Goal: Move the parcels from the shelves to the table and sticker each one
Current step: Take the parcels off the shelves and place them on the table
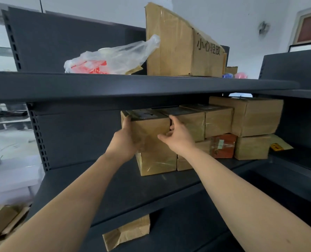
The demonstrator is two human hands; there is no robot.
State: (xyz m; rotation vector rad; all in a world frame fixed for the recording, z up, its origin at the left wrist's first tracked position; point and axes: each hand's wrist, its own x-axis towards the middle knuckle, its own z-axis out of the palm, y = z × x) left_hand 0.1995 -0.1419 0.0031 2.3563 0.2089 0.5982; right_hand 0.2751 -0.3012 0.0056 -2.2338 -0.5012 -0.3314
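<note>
A taped brown cardboard parcel [152, 127] sits on top of a lower parcel [156, 161] at the left end of a stack on the dark middle shelf [114, 186]. My left hand [126, 140] grips the top parcel's left side, fingers up at its top corner. My right hand [178, 135] grips its right edge, with fingers reaching into the gap beside the neighbouring parcel [189, 124]. More brown parcels [218, 120] run to the right, with a bigger one [256, 115] at the end.
The upper shelf [132, 84] hangs close over the stack and carries a tall cut box [180, 46] and a plastic bag [111, 57]. An orange box [223, 145] stands in the lower row. A crumpled parcel [127, 231] lies on the shelf below. Flat cardboard [4, 220] lies bottom left.
</note>
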